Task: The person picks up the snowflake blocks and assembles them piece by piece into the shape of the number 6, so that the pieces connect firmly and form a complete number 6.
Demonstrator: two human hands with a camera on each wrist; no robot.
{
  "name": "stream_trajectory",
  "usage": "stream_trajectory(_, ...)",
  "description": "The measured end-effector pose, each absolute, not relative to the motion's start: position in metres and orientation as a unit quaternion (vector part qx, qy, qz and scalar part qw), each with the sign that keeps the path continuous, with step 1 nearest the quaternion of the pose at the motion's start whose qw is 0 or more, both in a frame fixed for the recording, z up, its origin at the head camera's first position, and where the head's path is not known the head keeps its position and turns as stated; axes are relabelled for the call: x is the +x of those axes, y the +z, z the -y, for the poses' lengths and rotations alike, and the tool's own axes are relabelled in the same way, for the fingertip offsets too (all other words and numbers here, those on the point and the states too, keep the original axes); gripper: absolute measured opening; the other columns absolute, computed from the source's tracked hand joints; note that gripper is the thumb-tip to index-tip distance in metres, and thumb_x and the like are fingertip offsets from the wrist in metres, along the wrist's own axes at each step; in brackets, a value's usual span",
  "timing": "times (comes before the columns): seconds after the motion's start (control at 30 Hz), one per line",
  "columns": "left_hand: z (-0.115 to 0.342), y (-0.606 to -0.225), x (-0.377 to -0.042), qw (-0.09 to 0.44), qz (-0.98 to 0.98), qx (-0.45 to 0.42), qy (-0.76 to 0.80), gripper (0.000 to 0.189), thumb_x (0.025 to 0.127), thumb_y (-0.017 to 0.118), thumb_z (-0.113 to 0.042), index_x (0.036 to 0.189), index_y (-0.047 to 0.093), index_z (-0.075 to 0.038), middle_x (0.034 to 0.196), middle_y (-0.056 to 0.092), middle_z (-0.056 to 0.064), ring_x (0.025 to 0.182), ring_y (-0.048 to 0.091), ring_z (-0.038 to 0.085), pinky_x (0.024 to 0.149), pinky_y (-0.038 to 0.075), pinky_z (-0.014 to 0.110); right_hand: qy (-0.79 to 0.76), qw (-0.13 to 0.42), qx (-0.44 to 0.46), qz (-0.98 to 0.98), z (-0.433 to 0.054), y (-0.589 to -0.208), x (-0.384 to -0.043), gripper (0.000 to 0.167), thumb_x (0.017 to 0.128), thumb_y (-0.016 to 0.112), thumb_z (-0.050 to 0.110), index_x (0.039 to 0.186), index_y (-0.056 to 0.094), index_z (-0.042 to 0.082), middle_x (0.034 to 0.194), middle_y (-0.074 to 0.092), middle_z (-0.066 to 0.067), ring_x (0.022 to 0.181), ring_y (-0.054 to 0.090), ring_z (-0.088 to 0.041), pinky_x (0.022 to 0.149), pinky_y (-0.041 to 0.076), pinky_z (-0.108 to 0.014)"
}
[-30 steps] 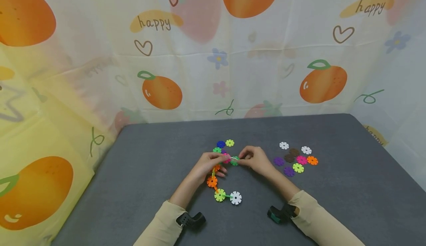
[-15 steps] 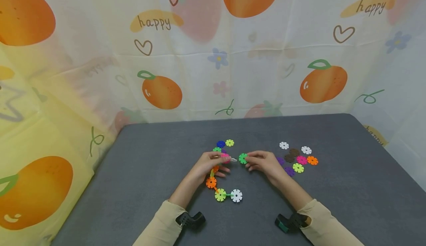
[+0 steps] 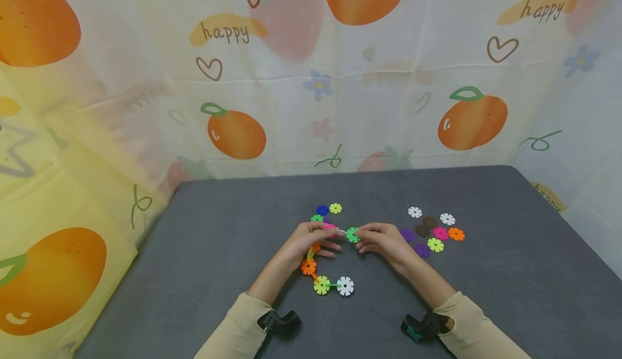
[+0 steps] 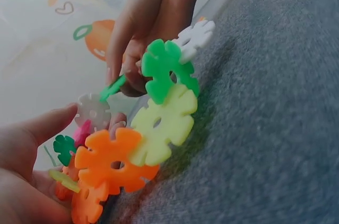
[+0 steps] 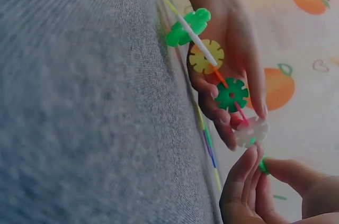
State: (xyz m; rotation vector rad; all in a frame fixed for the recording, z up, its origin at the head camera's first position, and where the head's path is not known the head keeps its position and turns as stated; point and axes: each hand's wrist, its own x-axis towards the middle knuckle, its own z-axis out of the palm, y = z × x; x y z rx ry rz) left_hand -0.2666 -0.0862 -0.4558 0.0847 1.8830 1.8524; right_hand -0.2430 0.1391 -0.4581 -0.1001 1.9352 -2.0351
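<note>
My left hand (image 3: 303, 240) holds a chain of slotted plastic snowflake discs, its thumb and forefinger at the pink disc (image 3: 330, 230). A white disc (image 4: 94, 110) juts from the chain's end between the hands. My right hand (image 3: 387, 241) pinches a green disc (image 3: 352, 235), whose edge meets the white disc; how deep the slots sit cannot be told. The rest of the chain hangs below the left hand, with an orange disc (image 3: 308, 266), a yellow-green disc (image 3: 321, 285) and another white disc (image 3: 345, 286) at its near end. The left fingers partly cover the chain.
On the grey table (image 3: 218, 262) loose discs lie to the right, including a brown disc (image 3: 423, 231) and an orange one (image 3: 456, 234). Beyond the left hand are a blue disc (image 3: 323, 210) and a yellow disc (image 3: 335, 208). A printed curtain (image 3: 282, 94) stands behind.
The right hand drew the green disc away to the right, turning its face toward the head camera, then brought it back left against the white disc. The left hand stayed nearly still.
</note>
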Motion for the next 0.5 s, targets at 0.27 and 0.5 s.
stream_trajectory(0.27, 0.0862, -0.4546, -0.264, 0.231, -0.7, 0.056, 0.673, 0.024, 0.091, 0.069, -0.022, 0.104, 0.069, -0.001, 0.108, 0.074, 0.016, 0.091, 0.074, 0.021, 0.08, 0.061, 0.038, -0.707, 0.165, -0.038, -0.686, -0.1366, -0.4585, -0.2424, 0.039, 0.093, 0.066, 0.017, 0.118, 0.059, -0.012, 0.086, 0.071, -0.003, 0.077, 0.07, -0.015, 0.075, 0.061, -0.032)
stream_trajectory(0.5, 0.0804, -0.4569, -0.2624, 0.203, -0.705, 0.049, 0.678, 0.02, 0.088, 0.073, -0.021, 0.096, 0.069, -0.004, 0.103, 0.076, 0.013, 0.097, 0.073, 0.021, 0.087, 0.06, 0.036, -0.702, 0.133, 0.003, -0.7, -0.1346, -0.4563, -0.2407, 0.034, 0.091, 0.069, 0.015, 0.113, 0.064, -0.011, 0.078, 0.072, 0.001, 0.071, 0.07, -0.011, 0.063, 0.057, -0.025)
